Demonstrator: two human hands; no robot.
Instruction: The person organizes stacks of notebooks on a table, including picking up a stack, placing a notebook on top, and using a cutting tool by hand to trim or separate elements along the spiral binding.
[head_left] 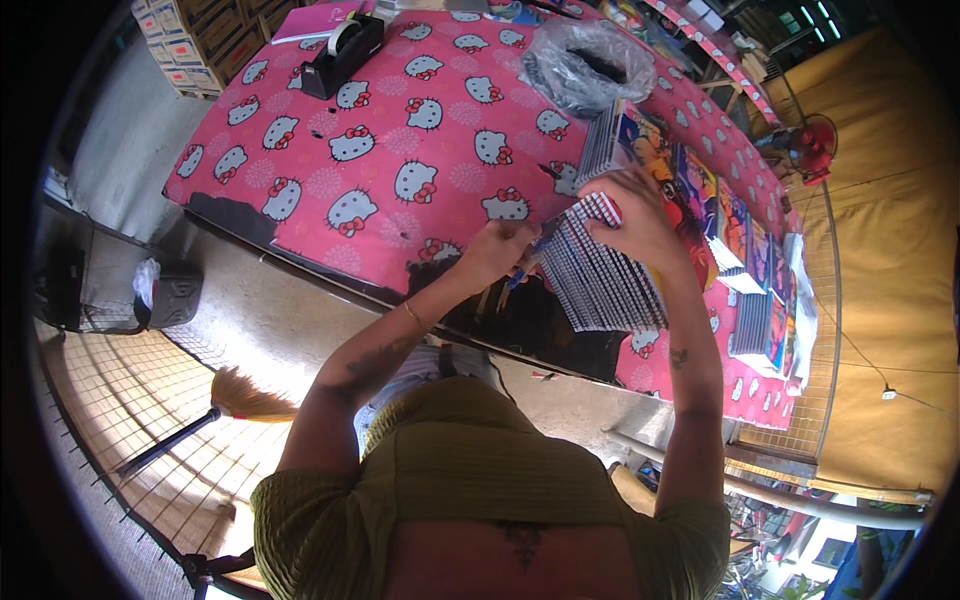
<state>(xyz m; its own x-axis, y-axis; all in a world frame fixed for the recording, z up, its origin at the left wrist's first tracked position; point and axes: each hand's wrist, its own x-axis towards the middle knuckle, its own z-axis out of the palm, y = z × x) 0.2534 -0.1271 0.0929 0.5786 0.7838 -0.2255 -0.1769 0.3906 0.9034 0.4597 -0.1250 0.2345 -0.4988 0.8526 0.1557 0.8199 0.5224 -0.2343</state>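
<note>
A stack of spiral-bound notebooks [600, 285] lies at the near edge of the table, its wire bindings turned up toward me in close rows. My right hand [640, 222] curls over the far end of this stack, thumb on the near side and fingers beyond it. Beside the stack's left edge, my left hand [503, 250] is closed, with a small dark blue piece showing below its fingers. What it pinches is too small to make out. Just past my right hand stands another stack of notebooks [604, 140] with colourful covers.
More notebook stacks [760, 325] line the table's right side. A crumpled clear plastic bag [570, 75] and a black tape dispenser [343, 58] sit farther back on the pink cat-print tablecloth [385, 150]. Cartons [205, 45] are piled at far left; a broom [245, 395] and dark bin [175, 298] are lower left.
</note>
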